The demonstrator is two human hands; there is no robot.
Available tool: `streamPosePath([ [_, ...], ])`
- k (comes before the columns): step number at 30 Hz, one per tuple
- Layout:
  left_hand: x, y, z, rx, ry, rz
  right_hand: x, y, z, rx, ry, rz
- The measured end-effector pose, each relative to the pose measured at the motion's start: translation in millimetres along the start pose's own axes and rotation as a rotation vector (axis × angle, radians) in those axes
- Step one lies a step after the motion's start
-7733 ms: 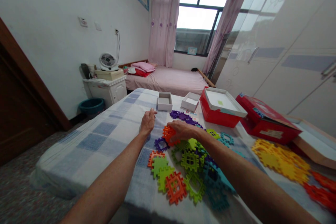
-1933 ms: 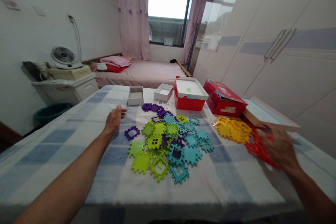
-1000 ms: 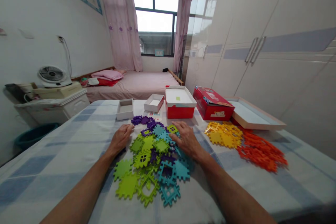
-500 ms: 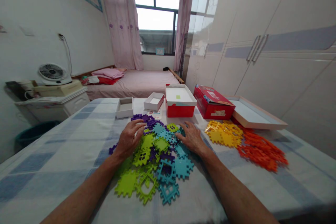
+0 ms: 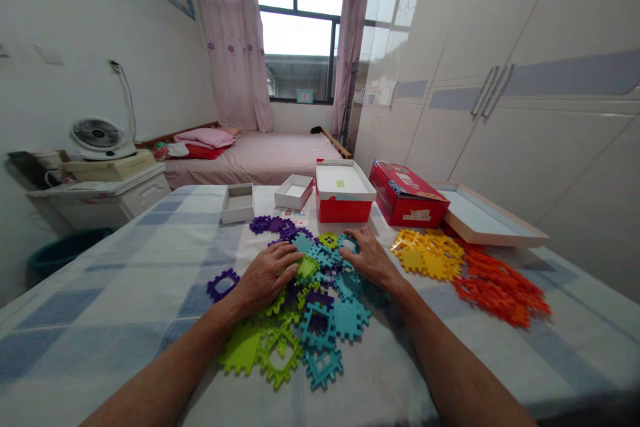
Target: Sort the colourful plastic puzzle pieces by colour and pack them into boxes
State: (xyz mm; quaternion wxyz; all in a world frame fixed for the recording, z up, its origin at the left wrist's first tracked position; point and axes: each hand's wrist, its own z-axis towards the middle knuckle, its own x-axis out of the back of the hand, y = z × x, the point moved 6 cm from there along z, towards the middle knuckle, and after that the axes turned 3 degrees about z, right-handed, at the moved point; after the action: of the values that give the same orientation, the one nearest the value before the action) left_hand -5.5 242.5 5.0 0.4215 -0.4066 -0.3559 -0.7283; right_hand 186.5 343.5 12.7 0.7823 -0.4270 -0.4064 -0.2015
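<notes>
A mixed pile of flat interlocking plastic tiles lies on the cloth before me. My left hand (image 5: pixel 269 273) reaches across its left side, palm down, fingers stretched over the green tiles. Its fingertips are by a lime green tile (image 5: pixel 307 269). Over the pile's right side my right hand (image 5: pixel 371 257) is open, thumb and fingers curved apart around a teal tile (image 5: pixel 349 242); whether they touch it I cannot tell. Closer to me are a teal frame tile (image 5: pixel 323 365) and a green frame tile (image 5: pixel 293 368). Purple tiles (image 5: pixel 275 223) spread behind my left hand.
To the right lie yellow tiles (image 5: pixel 430 260) and orange-red tiles (image 5: pixel 505 290). Along the back stand two small white boxes, a red box with a white tray (image 5: pixel 345 208) on top, a red carton (image 5: pixel 407 197) and a large shallow lid (image 5: pixel 493 221).
My left hand has moved right over the green tiles, uncovering a purple frame tile at the left. My right hand has shifted slightly right, showing the teal tile by its thumb.
</notes>
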Motion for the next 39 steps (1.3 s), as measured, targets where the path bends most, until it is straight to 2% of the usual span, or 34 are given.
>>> streamPosePath([
  [3,1.1,-1.7,0.8,0.012,0.016,0.006,-8.1,-11.2,-5.0,0.050,-0.046,0.025],
  [8,1.6,-2.9,1.0,0.026,0.043,0.016,-26.5,-15.8,-12.7,0.043,-0.107,-0.124],
  [15,9.5,-5.3,-0.8,0.094,0.126,-0.079,-21.5,-12.9,-7.6,0.053,-0.117,-0.150],
  [19,16.2,-13.3,-3.1,0.227,0.213,-0.165,-11.6,-3.7,-2.9,0.038,-0.069,-0.103],
  [22,23.0,-18.7,-5.6,0.295,0.311,-0.182,-11.4,-1.4,-3.1,0.026,-0.082,-0.124],
  [27,36.4,-26.1,-9.4,0.310,0.444,-0.026,-22.1,-14.5,-10.2,0.091,-0.123,-0.166],
  [30,38.9,-31.4,-9.6,0.330,0.414,0.149,-26.4,-19.6,-11.7,0.122,-0.127,-0.187],
  [33,38.8,-31.0,-8.4,0.323,0.379,0.218,-26.2,-18.6,-8.2,0.129,-0.132,-0.195],
  [36,37.0,-19.1,-6.1,0.224,0.369,0.151,-23.5,-14.7,-3.1,0.109,-0.135,-0.204],
  [39,27.8,-1.6,-2.7,0.072,0.258,0.039,-21.4,-14.0,-0.7,0.101,-0.110,-0.209],
])
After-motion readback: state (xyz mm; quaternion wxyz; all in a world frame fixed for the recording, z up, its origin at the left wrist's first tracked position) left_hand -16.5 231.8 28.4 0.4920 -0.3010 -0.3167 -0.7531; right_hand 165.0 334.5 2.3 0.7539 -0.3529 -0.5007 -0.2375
